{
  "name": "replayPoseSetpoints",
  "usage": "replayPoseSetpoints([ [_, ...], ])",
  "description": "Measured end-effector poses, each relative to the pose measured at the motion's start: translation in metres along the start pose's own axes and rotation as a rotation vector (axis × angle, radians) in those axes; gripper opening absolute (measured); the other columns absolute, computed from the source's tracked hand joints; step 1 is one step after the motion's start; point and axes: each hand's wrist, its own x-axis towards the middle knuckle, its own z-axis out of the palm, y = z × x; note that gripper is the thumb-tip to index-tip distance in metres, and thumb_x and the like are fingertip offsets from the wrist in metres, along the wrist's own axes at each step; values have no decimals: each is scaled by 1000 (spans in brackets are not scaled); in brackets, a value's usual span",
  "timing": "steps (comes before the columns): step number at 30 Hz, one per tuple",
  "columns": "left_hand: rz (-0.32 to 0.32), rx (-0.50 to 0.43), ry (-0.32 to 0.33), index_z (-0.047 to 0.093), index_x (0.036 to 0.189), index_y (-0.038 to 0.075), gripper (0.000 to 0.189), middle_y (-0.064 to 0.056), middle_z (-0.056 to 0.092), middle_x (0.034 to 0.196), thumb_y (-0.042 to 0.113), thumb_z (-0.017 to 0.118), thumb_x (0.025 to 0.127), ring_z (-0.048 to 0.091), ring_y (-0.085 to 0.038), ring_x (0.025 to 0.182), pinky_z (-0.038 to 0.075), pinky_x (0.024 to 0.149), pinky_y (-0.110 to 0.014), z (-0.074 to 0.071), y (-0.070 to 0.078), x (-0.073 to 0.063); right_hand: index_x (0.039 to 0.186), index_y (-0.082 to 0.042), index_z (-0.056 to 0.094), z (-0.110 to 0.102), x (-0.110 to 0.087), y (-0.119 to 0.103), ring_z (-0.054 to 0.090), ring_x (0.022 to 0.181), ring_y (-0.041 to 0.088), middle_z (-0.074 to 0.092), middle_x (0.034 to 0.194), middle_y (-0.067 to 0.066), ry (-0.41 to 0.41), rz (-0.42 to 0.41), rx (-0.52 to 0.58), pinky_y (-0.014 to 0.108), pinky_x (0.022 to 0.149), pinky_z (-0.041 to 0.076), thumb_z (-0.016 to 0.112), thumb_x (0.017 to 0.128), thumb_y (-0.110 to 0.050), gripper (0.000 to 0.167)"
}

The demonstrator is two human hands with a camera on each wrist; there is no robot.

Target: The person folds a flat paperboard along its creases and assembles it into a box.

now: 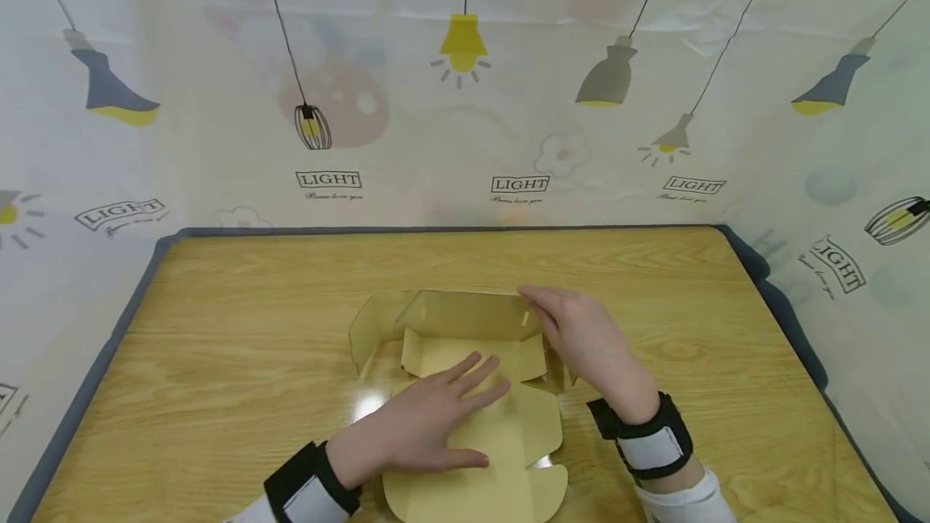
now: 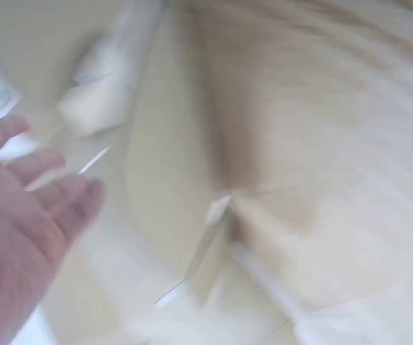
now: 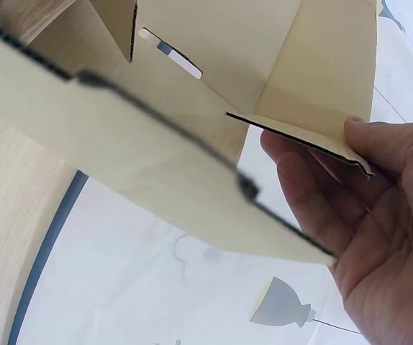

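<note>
right hand (image 1: 584, 337) in pinching grip on far-right flap (image 3: 311, 133) of carton (image 1: 512, 434), left hand (image 1: 429, 418) lay fingers-spread over its middle.

bright, tbl (image 1: 367, 405) glare, L-wrist cam blurry

Table (image 1: 254, 361), apparently wooden, partly folded cardboard box (image 1: 514, 424) on it

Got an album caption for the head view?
Left hand spread over a partly folded cardboard box on a wood-grain table, right hand holding its raised far panel.
</note>
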Motion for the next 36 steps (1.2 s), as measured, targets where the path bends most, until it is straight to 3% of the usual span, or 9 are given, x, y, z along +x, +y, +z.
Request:
replayPoseSetpoints([
  [3, 1, -166, 180, 37, 157, 26, 73, -1, 39, 163, 51, 67, 95, 42, -23, 149, 47, 113, -44, -24, 4, -12, 125, -1, 70, 2, -1, 1, 74, 105, 33, 75, 117, 16, 22, -11, -1, 45, 87, 61, 63, 97, 0, 29],
  [7, -32, -313, 508, 56, 145, 19, 57, -1, 62, 144, 26, 76, 92, 61, -21, 131, 54, 105, -42, -47, -1, -25, 125, -2, 70, 2, -2, 2, 74, 104, 33, 75, 116, 16, 47, -20, -4, 44, 85, 62, 63, 96, 1, 30],
  [10, -79, -293, 743, 63, 136, 12, 51, -6, 69, 133, 10, 78, 87, 67, -24, 121, 58, 97, -40, -53, -11, -29, 125, -2, 70, 1, -2, 2, 74, 104, 32, 75, 117, 16, 53, -22, -15, 44, 85, 62, 64, 96, 1, 30],
  [13, -163, -225, 885, 65, 131, 5, 49, -12, 70, 129, 3, 79, 85, 69, -29, 116, 60, 91, -41, -51, -21, -28, 125, -2, 70, 3, -1, 1, 74, 105, 31, 75, 118, 15, 61, -34, -27, 43, 87, 62, 65, 96, -1, 30],
  [15, -238, -199, 900, 65, 131, 3, 48, -13, 70, 130, 4, 79, 85, 69, -30, 116, 61, 89, -42, -47, -27, -25, 125, -3, 70, 5, -1, 1, 74, 106, 31, 75, 118, 15, 67, -47, -33, 42, 87, 62, 66, 95, -1, 30],
  [18, -331, -194, 859, 66, 131, 1, 45, -15, 70, 129, 7, 78, 87, 71, -32, 112, 61, 88, -43, -45, -32, -19, 125, -2, 70, 7, -1, 2, 74, 105, 31, 76, 116, 15, 78, -66, -33, 41, 86, 62, 66, 95, 0, 31],
  [24, -413, -228, 771, 72, 123, 1, 35, -16, 76, 114, 5, 76, 89, 75, -30, 99, 62, 83, -44, -47, -32, -9, 124, -2, 70, 9, -3, 6, 75, 102, 30, 76, 114, 15, 97, -112, -58, 40, 84, 63, 69, 93, 0, 32],
  [31, -457, -182, 875, 78, 103, -4, 16, -20, 78, 90, -2, 75, 87, 77, -28, 72, 61, 57, -35, -44, -29, -4, 126, -4, 70, 13, -3, 4, 76, 95, 28, 78, 108, 13, 100, -128, -58, 38, 79, 63, 71, 92, 0, 35],
  [36, -500, -169, 931, 78, 101, -7, 15, -22, 77, 87, -3, 74, 87, 75, -27, 65, 60, 53, -34, -40, -26, -2, 136, -2, 62, 12, -5, 2, 74, 102, 31, 74, 118, 17, 98, -120, -25, 40, 84, 62, 69, 93, -2, 43],
])
